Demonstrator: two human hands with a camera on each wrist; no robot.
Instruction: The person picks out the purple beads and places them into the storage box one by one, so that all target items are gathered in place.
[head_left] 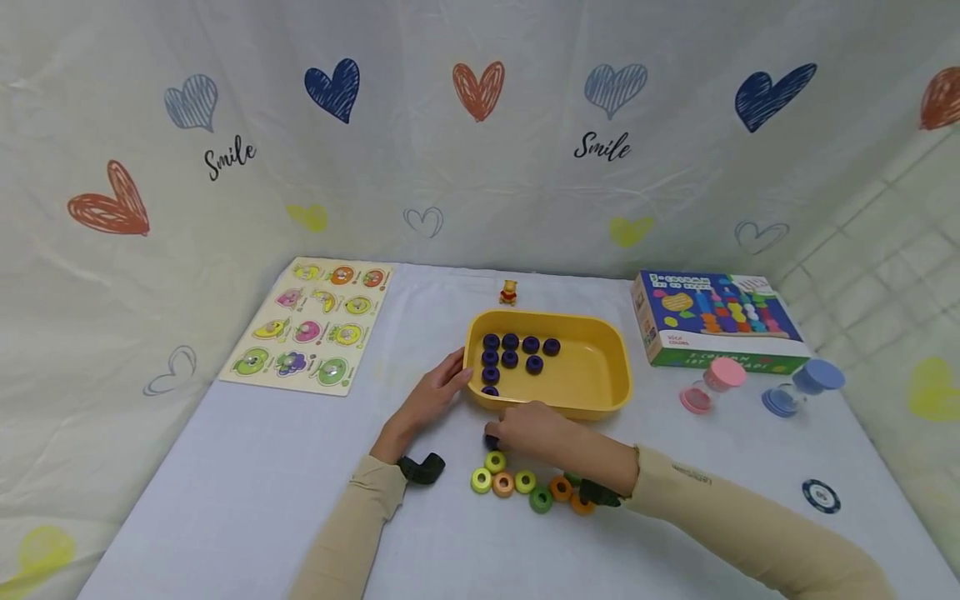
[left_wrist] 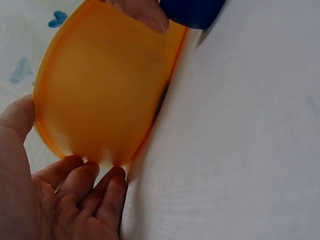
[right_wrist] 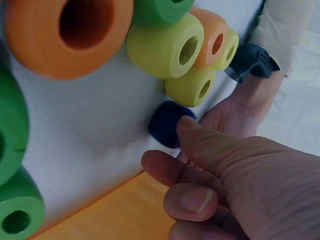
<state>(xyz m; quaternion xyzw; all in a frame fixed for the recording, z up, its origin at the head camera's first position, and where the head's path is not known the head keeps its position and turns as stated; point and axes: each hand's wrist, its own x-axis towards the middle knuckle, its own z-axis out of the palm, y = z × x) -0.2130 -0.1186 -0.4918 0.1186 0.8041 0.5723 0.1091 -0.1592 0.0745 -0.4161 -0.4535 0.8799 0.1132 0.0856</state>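
A yellow tray [head_left: 577, 367] holds several dark purple-blue beads [head_left: 530, 344] at its left side. My left hand [head_left: 433, 396] holds the tray's left end; in the left wrist view its thumb meets the rim and its fingertips press the outer wall. In front of the tray, my right hand [head_left: 551, 433] reaches down to a dark blue bead [right_wrist: 167, 125] on the table. The right thumb tip overlaps this bead in the right wrist view, with the index fingertip close beside it and the other fingers loosely bent. Yellow, orange and green beads [head_left: 540, 500] lie just nearer me, some partly under the right wrist.
A fruit puzzle board [head_left: 300, 325] lies at the back left. Behind the tray stands a small bear figure [head_left: 508, 292]. To the right are a colourful toy box [head_left: 720, 321], a pink sand timer [head_left: 712, 386], a blue sand timer [head_left: 802, 387] and a round chip [head_left: 821, 496].
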